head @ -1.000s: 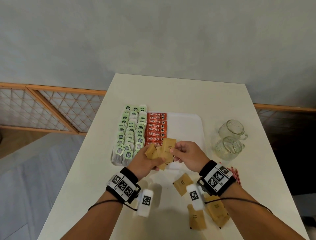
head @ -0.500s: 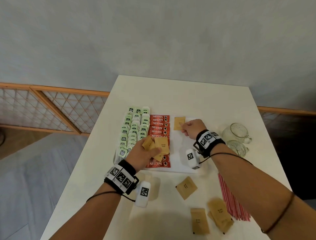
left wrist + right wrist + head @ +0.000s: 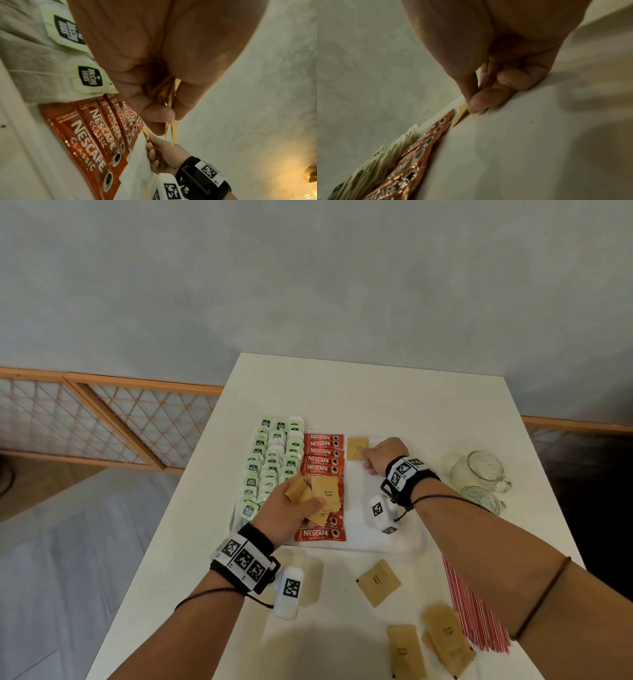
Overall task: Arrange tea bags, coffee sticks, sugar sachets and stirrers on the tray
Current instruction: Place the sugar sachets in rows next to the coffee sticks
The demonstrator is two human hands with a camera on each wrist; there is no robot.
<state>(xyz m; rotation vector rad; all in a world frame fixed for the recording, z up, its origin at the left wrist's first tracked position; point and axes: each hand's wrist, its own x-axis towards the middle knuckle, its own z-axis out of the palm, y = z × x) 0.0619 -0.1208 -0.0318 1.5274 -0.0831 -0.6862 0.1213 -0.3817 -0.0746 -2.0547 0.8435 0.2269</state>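
The long white table (image 3: pixel 346 392) carries a white rectangular tray (image 3: pixel 390 539) near its middle. On the tray's left side lie three columns of pale green tea bags (image 3: pixel 274 460), tags reading "McCoy teas" in the left wrist view; beside them runs a column of red coffee sticks (image 3: pixel 322 451) printed "NESCAFE CLASSIC". Right of the tray stand two clear glass mugs (image 3: pixel 479 470), well apart from the hands. A bundle of red-and-white striped stirrers (image 3: pixel 472 611) lies on the table at the near right, partly hidden under the right forearm. Three or four loose brown sachets (image 3: pixel 378 582) rest on the table in front of the tray.

The left hand (image 3: pixel 291 513) hovers over the coffee sticks, fingers curled round a fan of brown paper sachets (image 3: pixel 325 493) marked "Brown Sugar", hiding several sticks. The right hand (image 3: pixel 382 455) pinches the corner of one brown sugar sachet (image 3: pixel 357 447) lying flat at the tray's far end, just beside the top coffee sticks.

Half a second ago both hands and that sachet sat in much the same places.
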